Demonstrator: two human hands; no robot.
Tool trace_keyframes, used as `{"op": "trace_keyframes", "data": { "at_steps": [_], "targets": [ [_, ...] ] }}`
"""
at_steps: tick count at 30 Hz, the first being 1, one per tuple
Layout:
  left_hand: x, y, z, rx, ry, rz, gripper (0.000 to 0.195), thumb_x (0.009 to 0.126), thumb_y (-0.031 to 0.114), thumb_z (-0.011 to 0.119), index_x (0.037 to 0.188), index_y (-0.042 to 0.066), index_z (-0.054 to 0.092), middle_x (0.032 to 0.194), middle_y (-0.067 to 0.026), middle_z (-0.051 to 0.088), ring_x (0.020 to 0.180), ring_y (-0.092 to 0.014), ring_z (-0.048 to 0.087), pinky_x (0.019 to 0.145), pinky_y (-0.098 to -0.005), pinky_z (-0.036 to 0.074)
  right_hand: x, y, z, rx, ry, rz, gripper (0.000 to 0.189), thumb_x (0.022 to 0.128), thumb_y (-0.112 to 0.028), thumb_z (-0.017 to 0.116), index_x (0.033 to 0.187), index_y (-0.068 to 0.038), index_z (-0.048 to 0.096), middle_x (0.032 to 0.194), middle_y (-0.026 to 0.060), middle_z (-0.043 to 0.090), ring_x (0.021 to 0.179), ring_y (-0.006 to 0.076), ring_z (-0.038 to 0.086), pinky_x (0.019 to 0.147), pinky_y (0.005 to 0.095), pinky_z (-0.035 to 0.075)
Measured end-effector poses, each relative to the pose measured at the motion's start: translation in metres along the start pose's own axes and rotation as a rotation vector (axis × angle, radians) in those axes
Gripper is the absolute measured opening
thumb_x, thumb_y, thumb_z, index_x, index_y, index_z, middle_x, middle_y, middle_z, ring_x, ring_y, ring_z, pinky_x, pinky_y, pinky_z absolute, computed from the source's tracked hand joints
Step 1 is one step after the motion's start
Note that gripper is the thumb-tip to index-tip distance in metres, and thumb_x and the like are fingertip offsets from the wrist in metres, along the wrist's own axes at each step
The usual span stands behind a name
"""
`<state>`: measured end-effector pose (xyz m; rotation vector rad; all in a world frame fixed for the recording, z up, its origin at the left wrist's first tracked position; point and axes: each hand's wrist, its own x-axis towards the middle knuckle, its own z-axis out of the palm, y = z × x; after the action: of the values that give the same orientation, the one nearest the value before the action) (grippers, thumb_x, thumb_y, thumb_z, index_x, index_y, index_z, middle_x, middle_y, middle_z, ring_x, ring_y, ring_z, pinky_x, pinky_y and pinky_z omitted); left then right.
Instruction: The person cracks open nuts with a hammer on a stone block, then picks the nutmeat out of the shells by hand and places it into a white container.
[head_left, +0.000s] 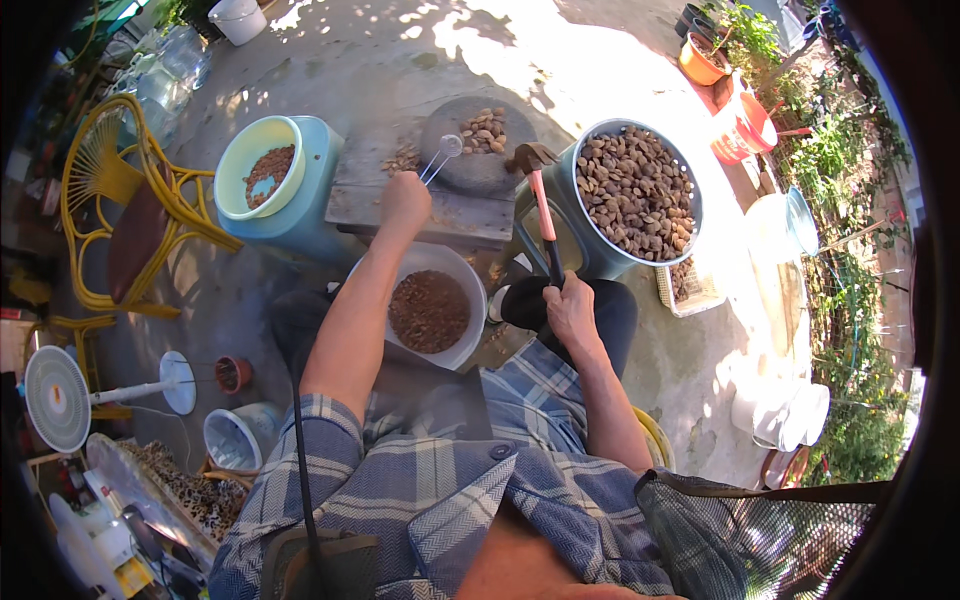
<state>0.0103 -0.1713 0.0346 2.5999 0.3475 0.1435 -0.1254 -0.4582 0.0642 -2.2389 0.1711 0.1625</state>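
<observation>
My left hand (406, 201) grips a small metal tool (441, 159), two thin shafts leading to a round head. The tool's head lies over a dark round stone slab (457, 169), left of a pile of brown nuts in shell (484, 130). That slab rests on a wooden board (360, 196), with bits of shell (403, 158) scattered near my knuckles. My right hand (571, 307) is closed around the handle of a claw hammer (541, 202). Its metal head is raised by the slab's right edge. Below the board, between my legs, a white bucket (474, 315) holds brown shell pieces (430, 310).
Left of the board, a pale green basin (298, 161) of brown kernels sits on a blue container (326, 139). At right, a metal basin (700, 214) is heaped with nuts above a cream basket (705, 295). A yellow chair (135, 176) and a fan (56, 399) stand at left.
</observation>
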Motion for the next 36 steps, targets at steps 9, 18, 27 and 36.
{"op": "trace_keyframes", "data": {
  "at_steps": [9, 18, 27, 36],
  "targets": [
    [-0.005, -0.023, 0.002, -0.271, 0.041, -0.088, 0.021, 0.083, 0.017, 0.061, 0.079, -0.003, 0.069, 0.08, -0.0258, 0.067, 0.08, -0.044, 0.066, 0.072, -0.0519, 0.051, 0.0, 0.0, 0.002, 0.007, -0.021, 0.038, 0.023, 0.08, -0.012, 0.054, 0.083, 0.01, 0.053, 0.07, 0.0311, 0.058, 0.071, 0.0466, 0.061, 0.066, 0.049, 0.047],
    [0.007, -0.011, 0.018, -0.297, 0.055, -0.143, 0.02, 0.082, 0.012, 0.059, 0.078, -0.005, 0.068, 0.081, -0.0281, 0.066, 0.081, -0.044, 0.066, 0.073, -0.0508, 0.051, 0.0, -0.002, 0.006, -0.019, -0.004, 0.014, 0.023, 0.078, -0.012, 0.055, 0.085, 0.009, 0.055, 0.069, 0.0294, 0.058, 0.072, 0.045, 0.062, 0.068, 0.0483, 0.047],
    [-0.018, 0.023, -0.031, 0.198, -0.057, 0.063, 0.014, 0.087, 0.012, 0.065, 0.095, 0.002, 0.071, 0.096, -0.023, 0.07, 0.097, -0.037, 0.068, 0.08, -0.0469, 0.055, 0.017, -0.008, 0.01, 0.271, -0.108, 0.206, 0.019, 0.076, -0.01, 0.06, 0.083, 0.007, 0.056, 0.065, 0.0247, 0.056, 0.065, 0.0382, 0.06, 0.064, 0.0439, 0.047],
    [-0.028, 0.019, -0.04, 0.443, -0.196, 0.281, 0.013, 0.08, 0.004, 0.065, 0.088, 0.005, 0.075, 0.086, -0.015, 0.073, 0.087, -0.032, 0.073, 0.073, -0.0421, 0.058, 0.021, -0.112, -0.012, 0.031, 0.045, -0.265, 0.017, 0.089, -0.012, 0.059, 0.096, 0.003, 0.056, 0.069, 0.02, 0.057, 0.062, 0.0309, 0.057, 0.062, 0.0403, 0.046]
  ]
}}
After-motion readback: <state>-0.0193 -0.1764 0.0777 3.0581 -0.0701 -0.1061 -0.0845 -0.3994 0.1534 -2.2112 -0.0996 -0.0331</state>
